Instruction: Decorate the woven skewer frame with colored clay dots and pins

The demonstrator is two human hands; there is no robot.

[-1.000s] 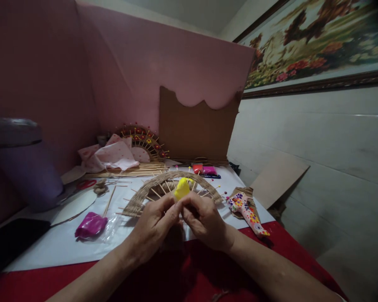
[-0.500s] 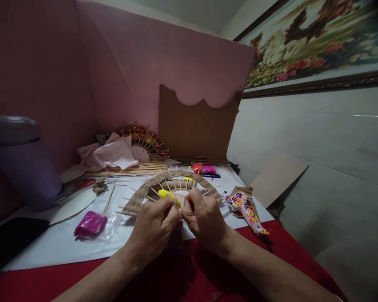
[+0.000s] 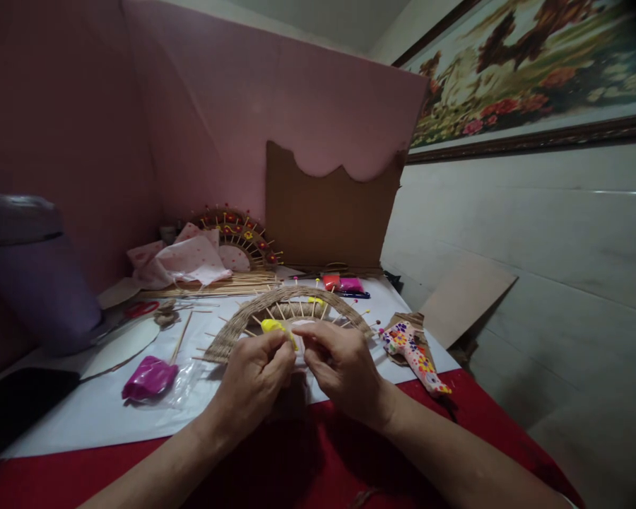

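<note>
Pink board (image 3: 275,120) stands at the back, with a cardboard sheet (image 3: 328,212) leaning against it. The counter (image 3: 85,417) carries white paper and a red cloth (image 3: 307,466) at the near edge. The woven arch (image 3: 238,322), skewers fanning from it, lies flat mid-counter just beyond both hands. A magenta bag (image 3: 148,377) sits well to the left, a spotted tool (image 3: 416,357) to the right. Change noted: a second ago the yellow clay (image 3: 273,326) rode as a rounded lump above the fingertips of both hands. It now sits lower, flatter and more drawn out, over the arch's inner edge. Judgement: the lump is being worked thinner. Both forearms enter from the near edge and converge, wrists low over the cloth, knuckles up. Left hand (image 3: 254,385): fingers curled, thumb and forefinger pinching the clay, which sticks out past the tips. Right hand (image 3: 344,367): fingertips drawn together, pointing left, just beside the clay. Whether they nip a bit of it cannot be told, since the tips hide the contact.
</note>
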